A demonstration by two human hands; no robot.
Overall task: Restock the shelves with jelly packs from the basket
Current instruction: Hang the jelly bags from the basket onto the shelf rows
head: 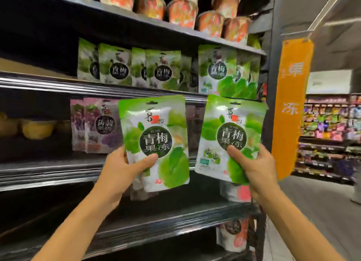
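Both arms are raised in front of the shelving. The left hand [121,165] pinches the lower left edge of a green plum jelly pack [156,141], thumb pressed across its front and fingers tucked behind; more pack edges show behind and below that grip, so it may be a small stack, though I cannot tell how many. The right hand [252,163] clamps a second green jelly pack [230,137] at its lower right corner, thumb on the printed face, the pack tilted slightly with its top leaning right. The two packs stand side by side, close but apart. Above both grips, a row of matching shelved green packs [164,67] stands upright. Just left of the left hand's pack sit purple grape jelly packs [93,124]. Right of the right hand hangs an orange aisle banner [291,104].
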